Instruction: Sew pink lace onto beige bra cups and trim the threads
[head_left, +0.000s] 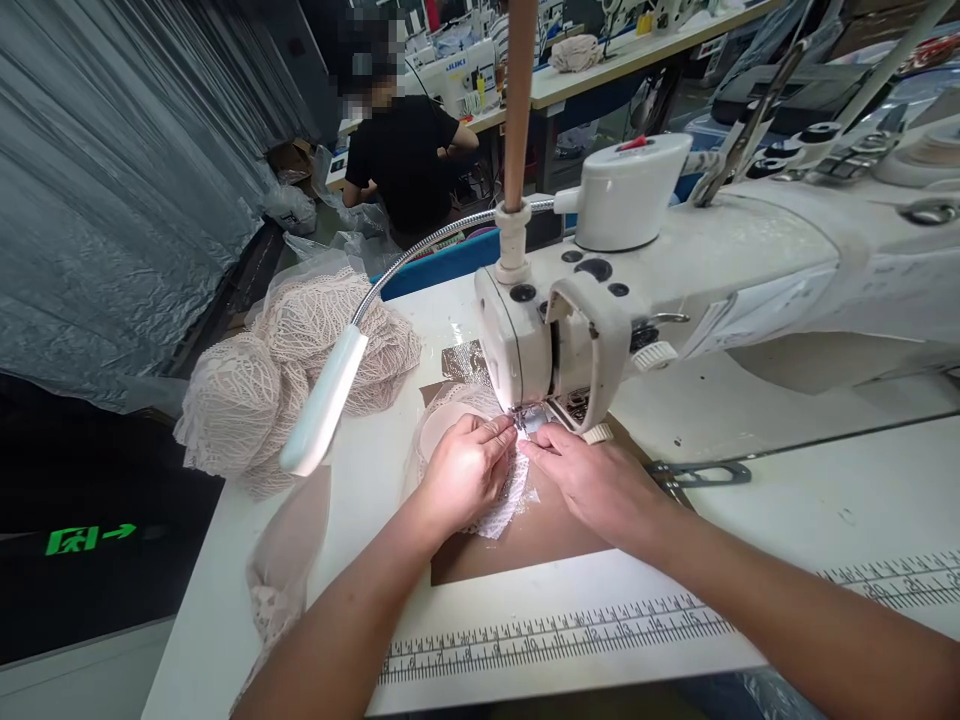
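Observation:
A pale pink lace bra cup (448,425) lies under the needle area of a white sewing machine (517,340). My left hand (469,470) is closed on the lace, its fingertips close beside the presser foot (520,418). On the other side of the foot, my right hand (581,470) has its thumb and forefinger pinched together at the fabric's edge. Whether those fingers grip the lace or something small is hidden. Beneath both hands is a brown sheet (525,545) on the white table.
Stacked lace cups (330,340) stand at the left, near a lamp (326,400) on a bendy neck. A sheer lace piece (289,545) hangs over the left table edge. Scissors (701,474) lie right of my hand. A ruler strip (555,640) runs along the front; a co-worker (401,160) sits beyond.

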